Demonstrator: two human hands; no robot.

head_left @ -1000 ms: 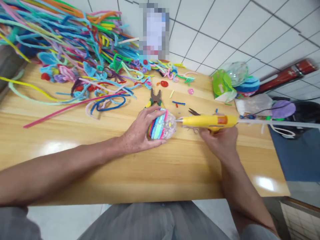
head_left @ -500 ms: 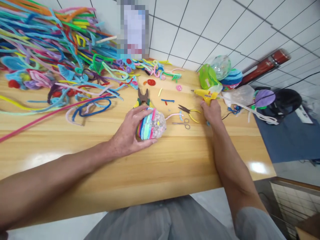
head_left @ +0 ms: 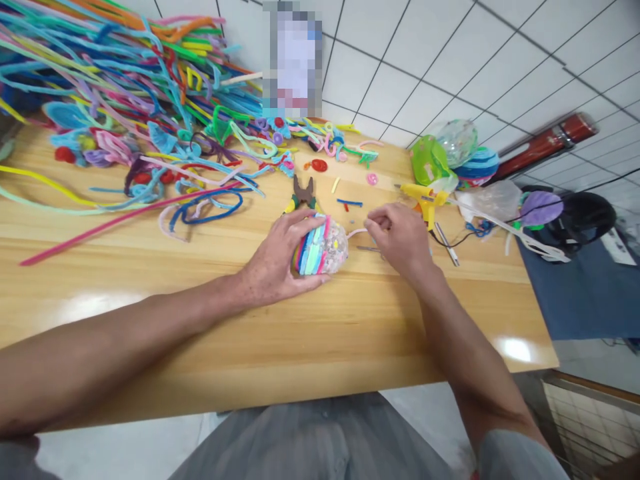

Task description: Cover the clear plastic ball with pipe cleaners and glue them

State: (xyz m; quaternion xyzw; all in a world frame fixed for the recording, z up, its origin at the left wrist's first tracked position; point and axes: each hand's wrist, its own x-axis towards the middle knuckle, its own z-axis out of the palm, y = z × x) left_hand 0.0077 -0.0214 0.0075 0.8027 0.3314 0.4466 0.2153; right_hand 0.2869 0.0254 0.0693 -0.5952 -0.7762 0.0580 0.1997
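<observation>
My left hand (head_left: 277,257) is wrapped round a ball (head_left: 316,247), partly covered in rainbow bands of pipe cleaner; its right side is clear and speckled. A pale pink pipe cleaner (head_left: 356,232) sticks out from the ball to the right. At its far end, the fingers of my right hand (head_left: 397,237) are pinched together on it. Just beyond that hand, a yellow glue gun (head_left: 425,199) rests on the table. Scissors (head_left: 369,249) lie partly hidden beneath my right hand. Dark-jawed pliers (head_left: 303,192) lie behind the ball.
A big heap of coloured pipe cleaners (head_left: 125,80) fills the back left. Wrapped balls (head_left: 477,167) and a green bag (head_left: 429,160) stand at the back right, near a red flask (head_left: 545,143). A black cord (head_left: 457,244) trails from the glue gun. Small cut pieces (head_left: 350,202) lie behind the hands.
My right hand has let go of the glue gun, leaving it on the table, and moved left to the pale pink pipe cleaner. My left hand still holds the ball. The view has shifted slightly.
</observation>
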